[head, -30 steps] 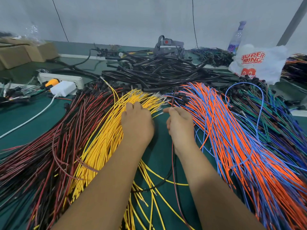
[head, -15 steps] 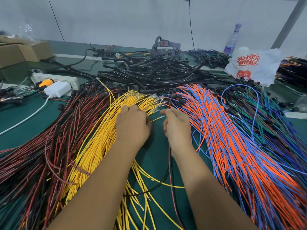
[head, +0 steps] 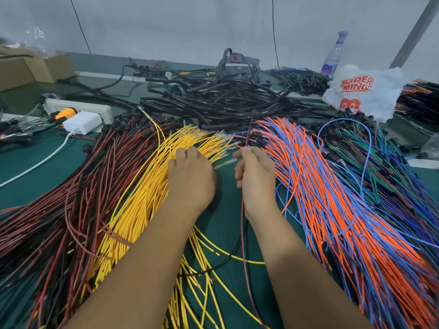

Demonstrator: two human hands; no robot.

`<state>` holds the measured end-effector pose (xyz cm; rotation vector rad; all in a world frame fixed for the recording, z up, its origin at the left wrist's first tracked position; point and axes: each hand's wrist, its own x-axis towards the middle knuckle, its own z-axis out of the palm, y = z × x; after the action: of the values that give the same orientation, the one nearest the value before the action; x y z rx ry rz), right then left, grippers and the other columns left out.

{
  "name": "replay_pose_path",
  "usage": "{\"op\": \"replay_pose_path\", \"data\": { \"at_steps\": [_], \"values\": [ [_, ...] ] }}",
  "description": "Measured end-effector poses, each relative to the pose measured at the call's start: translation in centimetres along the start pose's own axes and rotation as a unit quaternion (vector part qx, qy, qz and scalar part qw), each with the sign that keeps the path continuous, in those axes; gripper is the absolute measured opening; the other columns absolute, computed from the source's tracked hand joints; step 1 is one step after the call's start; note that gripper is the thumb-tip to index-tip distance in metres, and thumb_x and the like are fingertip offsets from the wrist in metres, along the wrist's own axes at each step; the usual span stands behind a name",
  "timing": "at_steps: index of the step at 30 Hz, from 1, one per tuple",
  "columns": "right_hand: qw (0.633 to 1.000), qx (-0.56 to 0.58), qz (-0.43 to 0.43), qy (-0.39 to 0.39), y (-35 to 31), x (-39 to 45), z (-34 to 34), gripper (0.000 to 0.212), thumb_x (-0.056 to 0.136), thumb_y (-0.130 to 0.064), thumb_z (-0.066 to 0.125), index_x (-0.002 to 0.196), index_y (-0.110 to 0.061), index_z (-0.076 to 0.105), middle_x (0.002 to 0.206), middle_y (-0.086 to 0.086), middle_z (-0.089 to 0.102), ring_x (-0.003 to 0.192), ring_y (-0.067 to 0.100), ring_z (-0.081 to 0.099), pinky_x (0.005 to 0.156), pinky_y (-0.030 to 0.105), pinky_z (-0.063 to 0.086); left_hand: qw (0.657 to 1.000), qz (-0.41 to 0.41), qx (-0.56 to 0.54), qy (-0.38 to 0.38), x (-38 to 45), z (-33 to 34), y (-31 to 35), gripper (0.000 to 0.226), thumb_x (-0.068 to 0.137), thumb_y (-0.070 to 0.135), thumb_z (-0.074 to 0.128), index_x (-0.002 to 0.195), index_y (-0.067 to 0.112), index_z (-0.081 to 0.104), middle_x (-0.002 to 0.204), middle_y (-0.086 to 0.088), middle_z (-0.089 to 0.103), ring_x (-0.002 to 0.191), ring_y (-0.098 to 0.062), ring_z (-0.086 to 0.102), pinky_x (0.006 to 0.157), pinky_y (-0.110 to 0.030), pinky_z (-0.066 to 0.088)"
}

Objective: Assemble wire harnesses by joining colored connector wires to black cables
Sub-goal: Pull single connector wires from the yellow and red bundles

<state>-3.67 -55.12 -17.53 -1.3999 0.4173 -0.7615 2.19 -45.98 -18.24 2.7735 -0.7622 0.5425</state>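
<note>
Fingers [head: 245,153] of the right hand [head: 255,176] pinch a red wire [head: 242,233], while the left hand [head: 190,179] curls its fingers into the yellow wires [head: 133,210] on the green bench [head: 28,176].

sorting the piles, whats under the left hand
The left hand rests on the yellow wires, which run out from beneath it on both sides. Its fingertips and whatever they touch are hidden.

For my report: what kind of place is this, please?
Probably a wire-harness assembly bench in a workshop: sorted bundles of yellow wires and orange and blue wires, a pile of black cables, on a green table.
</note>
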Motion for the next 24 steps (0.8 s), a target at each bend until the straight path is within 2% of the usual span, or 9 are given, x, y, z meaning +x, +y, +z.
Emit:
{"op": "replay_pose_path", "data": {
  "at_steps": [2,3,6,8,9,13,17,21,24],
  "values": [
    [1.000,-0.011,-0.020,-0.003,0.1,0.0,0.0,0.027,0.097,-0.013,0.045,0.071,-0.010,0.054,0.050,0.002,0.038,0.044,0.008,0.033,0.042,0.018,0.026,0.978,-0.044,-0.188,0.080,0.2,-0.5,-0.1,0.015,0.100,0.019,0.038,0.103,0.010,0.050,0.098,-0.005,0.058,0.089,-0.022,0.052,0.072,-0.033,0.042],
    [0.999,-0.021,-0.032,-0.012,0.2,0.0,0.0,0.027,0.096,-0.012,0.046,0.071,-0.006,0.053,0.051,0.003,0.037,0.045,0.009,0.032,0.042,0.019,0.026,0.942,-0.091,-0.310,0.091,0.4,-0.7,-0.1,0.011,0.101,0.019,0.036,0.101,0.014,0.046,0.086,-0.001,0.061,0.075,-0.017,0.056,0.061,-0.031,0.043],
    [0.993,-0.067,-0.061,-0.070,0.9,0.0,0.4,0.026,0.096,-0.015,0.047,0.073,-0.004,0.050,0.049,-0.003,0.037,0.046,0.009,0.032,0.044,0.021,0.026,0.758,-0.231,-0.609,0.038,1.1,-1.0,-0.1,0.011,0.103,0.018,0.035,0.102,0.023,0.044,0.061,0.007,0.056,0.043,-0.005,0.046,0.047,-0.023,0.040],
    [0.981,-0.127,-0.080,-0.123,1.6,-0.2,0.7,0.026,0.095,-0.024,0.047,0.069,-0.017,0.050,0.048,-0.009,0.038,0.049,0.010,0.035,0.049,0.026,0.030,0.634,-0.267,-0.726,0.005,1.4,-1.3,-0.5,0.018,0.103,0.012,0.035,0.099,0.020,0.052,0.054,0.006,0.049,0.044,-0.007,0.040,0.043,-0.018,0.037],
    [0.971,-0.169,-0.090,-0.146,1.8,-0.3,0.9,0.026,0.092,-0.030,0.045,0.068,-0.022,0.049,0.049,-0.009,0.040,0.052,0.012,0.037,0.052,0.029,0.031,0.602,-0.269,-0.752,-0.005,1.5,-1.4,-0.7,0.022,0.103,0.010,0.036,0.096,0.016,0.056,0.052,0.005,0.050,0.046,-0.008,0.041,0.042,-0.016,0.038],
    [0.946,-0.255,-0.117,-0.166,2.0,-0.5,0.8,0.024,0.087,-0.042,0.041,0.065,-0.034,0.046,0.055,-0.011,0.047,0.058,0.016,0.042,0.058,0.036,0.037,0.563,-0.270,-0.781,-0.012,1.4,-1.5,-0.7,0.024,0.103,0.014,0.038,0.095,0.011,0.060,0.068,0.002,0.073,0.060,-0.008,0.067,0.059,-0.019,0.056],
    [0.934,-0.281,-0.132,-0.176,1.7,-0.7,0.8,0.023,0.089,-0.038,0.045,0.066,-0.037,0.051,0.059,-0.011,0.050,0.061,0.012,0.044,0.061,0.037,0.041,0.537,-0.256,-0.803,-0.028,1.2,-1.8,-0.8,0.021,0.105,0.017,0.032,0.101,0.014,0.052,0.086,-0.002,0.076,0.079,-0.014,0.073,0.065,-0.025,0.059],
    [0.906,-0.346,-0.141,-0.200,1.5,-0.9,0.7,0.017,0.091,-0.030,0.051,0.078,-0.024,0.061,0.065,-0.005,0.056,0.071,0.019,0.054,0.063,0.036,0.043,0.526,-0.264,-0.807,-0.038,1.2,-1.8,-0.5,0.019,0.105,0.017,0.033,0.094,0.013,0.048,0.066,0.001,0.071,0.057,-0.013,0.066,0.053,-0.023,0.054],
    [0.890,-0.372,-0.154,-0.215,1.4,-1.0,0.7,0.020,0.088,-0.032,0.052,0.077,-0.017,0.060,0.060,-0.002,0.051,0.068,0.022,0.051,0.059,0.036,0.042,0.551,-0.262,-0.790,-0.057,1.4,-1.7,-0.5,0.018,0.105,0.015,0.034,0.091,0.013,0.046,0.047,0.007,0.047,0.043,-0.009,0.038,0.044,-0.017,0.038]
  ]
}}
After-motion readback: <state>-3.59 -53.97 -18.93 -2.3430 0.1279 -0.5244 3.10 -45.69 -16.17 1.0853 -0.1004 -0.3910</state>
